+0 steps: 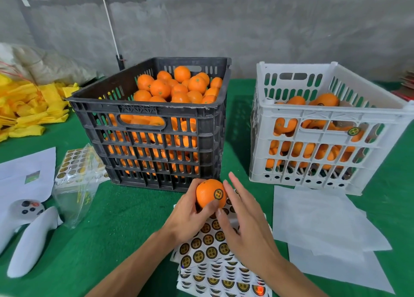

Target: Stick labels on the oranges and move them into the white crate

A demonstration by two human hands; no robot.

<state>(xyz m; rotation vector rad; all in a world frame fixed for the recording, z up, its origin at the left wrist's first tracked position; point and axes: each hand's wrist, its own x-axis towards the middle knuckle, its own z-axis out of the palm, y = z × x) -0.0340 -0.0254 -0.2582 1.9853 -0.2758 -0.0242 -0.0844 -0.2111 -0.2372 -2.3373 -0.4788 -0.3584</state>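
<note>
Green felt covered the counter (125,218) where a person worked with bare hands. The left hand (190,216) held an orange (207,194) just above the near middle of the counter, its fingers (211,204) curled round the fruit from below. A round black and gold label (218,194) was stuck on the orange's right side. The right hand (244,220) hovered just beside the orange with its fingers spread wide and straight, holding nothing. Under both hands lay sheets of labels (210,252), fanned out in a stack. Beyond them, at centre, stood a black crate (201,122) heaped with oranges. To the right stood the white crate (313,115), partly filled with oranges, one showing a label through the slats. White backing sheets (322,225) lay near the white crate. On the left were a clear bag of label sheets (78,169), white paper (26,173), a white handheld controller (31,236) and, farther off, a pile of yellow foam nets (29,108).
</note>
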